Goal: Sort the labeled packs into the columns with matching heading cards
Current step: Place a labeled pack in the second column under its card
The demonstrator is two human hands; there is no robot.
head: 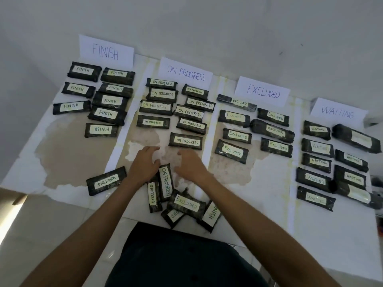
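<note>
Four heading cards stand at the back: FINISH [106, 51], ON PROGRESS [186, 73], EXCLUDED [262, 91] and WAITING [337, 112]. Several dark labeled packs lie in a column under each. Near the front edge lies a loose heap: an ON PROGRESS pack [166, 181], an EXCLUDED pack [153, 196], another EXCLUDED pack [186, 204], a FINISH pack [211, 216] and a partly hidden pack [172, 216]. A WAITING pack [106, 180] lies apart on the left. My left hand [145, 165] hovers at the top of the heap, fingers loosely curled. My right hand [189, 164] is beside it, holding nothing.
The white table [269, 204] has worn brown patches and pale strips dividing the columns. A bare wall rises behind the cards. My dark-clothed lap [178, 257] is below the front edge. Dark objects sit at the far right edge [377, 183].
</note>
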